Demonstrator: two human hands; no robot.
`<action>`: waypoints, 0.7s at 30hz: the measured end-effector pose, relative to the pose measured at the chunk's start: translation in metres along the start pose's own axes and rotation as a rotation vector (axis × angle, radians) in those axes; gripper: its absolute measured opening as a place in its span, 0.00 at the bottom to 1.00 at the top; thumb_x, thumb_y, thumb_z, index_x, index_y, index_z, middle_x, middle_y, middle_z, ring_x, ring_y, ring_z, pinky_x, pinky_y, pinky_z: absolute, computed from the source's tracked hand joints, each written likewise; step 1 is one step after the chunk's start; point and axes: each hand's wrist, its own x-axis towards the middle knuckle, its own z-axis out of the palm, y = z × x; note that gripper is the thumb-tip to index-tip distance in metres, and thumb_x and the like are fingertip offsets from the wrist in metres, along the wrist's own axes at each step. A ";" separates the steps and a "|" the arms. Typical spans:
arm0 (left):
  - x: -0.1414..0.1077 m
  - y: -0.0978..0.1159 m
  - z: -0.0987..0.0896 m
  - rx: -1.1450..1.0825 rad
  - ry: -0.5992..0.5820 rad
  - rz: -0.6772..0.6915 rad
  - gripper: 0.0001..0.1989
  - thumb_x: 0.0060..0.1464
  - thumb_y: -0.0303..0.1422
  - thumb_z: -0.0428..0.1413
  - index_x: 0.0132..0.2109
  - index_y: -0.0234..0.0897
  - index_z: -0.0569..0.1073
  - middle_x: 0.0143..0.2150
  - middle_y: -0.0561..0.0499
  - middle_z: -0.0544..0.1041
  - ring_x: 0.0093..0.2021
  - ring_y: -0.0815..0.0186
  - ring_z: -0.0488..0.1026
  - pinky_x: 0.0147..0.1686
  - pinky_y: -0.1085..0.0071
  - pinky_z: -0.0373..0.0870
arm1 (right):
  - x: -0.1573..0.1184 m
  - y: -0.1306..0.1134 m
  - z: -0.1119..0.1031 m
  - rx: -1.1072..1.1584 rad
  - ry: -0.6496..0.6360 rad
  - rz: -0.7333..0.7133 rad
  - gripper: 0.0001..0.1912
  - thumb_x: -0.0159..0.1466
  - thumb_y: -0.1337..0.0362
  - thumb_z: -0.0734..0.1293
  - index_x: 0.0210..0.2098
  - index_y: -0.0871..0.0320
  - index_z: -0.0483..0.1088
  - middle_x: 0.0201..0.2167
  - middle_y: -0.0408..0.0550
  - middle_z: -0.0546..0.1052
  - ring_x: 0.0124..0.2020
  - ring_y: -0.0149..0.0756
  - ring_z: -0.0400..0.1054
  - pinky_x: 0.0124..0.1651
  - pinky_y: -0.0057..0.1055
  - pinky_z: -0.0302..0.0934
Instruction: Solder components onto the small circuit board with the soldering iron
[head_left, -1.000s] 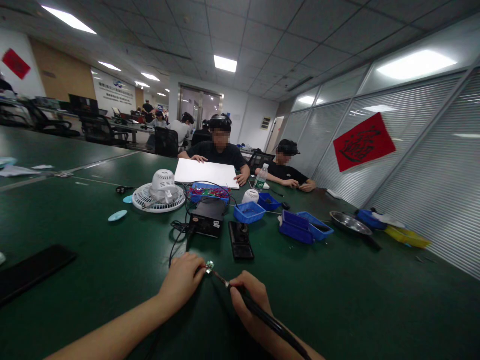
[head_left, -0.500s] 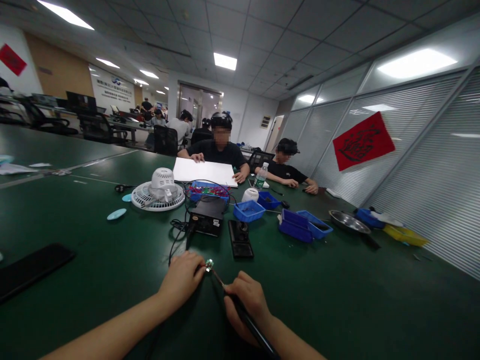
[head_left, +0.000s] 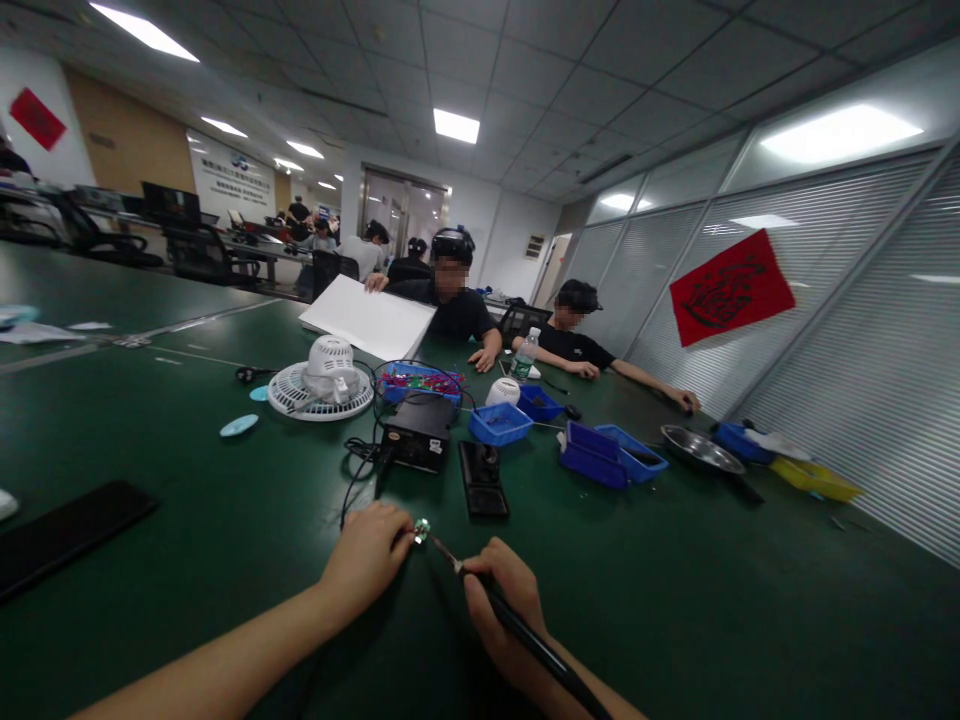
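A small green board is held by left fingers. In right fingers alongside, a black rod-shaped iron is gripped.

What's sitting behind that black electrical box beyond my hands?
Behind the black electrical box is a blue tray holding a jumble of red wires. The box covers part of the tray's near wall; anything low behind it or beneath the wires cannot be seen.

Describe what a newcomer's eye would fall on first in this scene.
The red banner at upper right probably wins. Then, low centre, the left hand holding a small circuit board and the right hand gripping a black-handled tool aimed at it. Beyond, left of centre, sits a white fan part.
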 end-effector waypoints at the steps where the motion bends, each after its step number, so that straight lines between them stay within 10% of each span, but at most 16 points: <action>1: 0.000 0.000 0.000 0.003 -0.001 0.000 0.09 0.59 0.33 0.49 0.37 0.41 0.75 0.39 0.51 0.77 0.44 0.61 0.69 0.42 0.67 0.57 | 0.000 0.000 0.000 0.003 -0.005 0.003 0.05 0.59 0.70 0.62 0.29 0.57 0.68 0.22 0.42 0.68 0.23 0.32 0.63 0.27 0.28 0.57; 21: 0.001 0.002 -0.002 -0.010 -0.002 -0.012 0.09 0.58 0.31 0.49 0.37 0.41 0.74 0.40 0.52 0.77 0.45 0.61 0.69 0.42 0.66 0.57 | -0.002 0.005 0.001 0.000 -0.094 0.007 0.05 0.58 0.69 0.62 0.28 0.58 0.69 0.21 0.44 0.68 0.24 0.33 0.63 0.28 0.29 0.57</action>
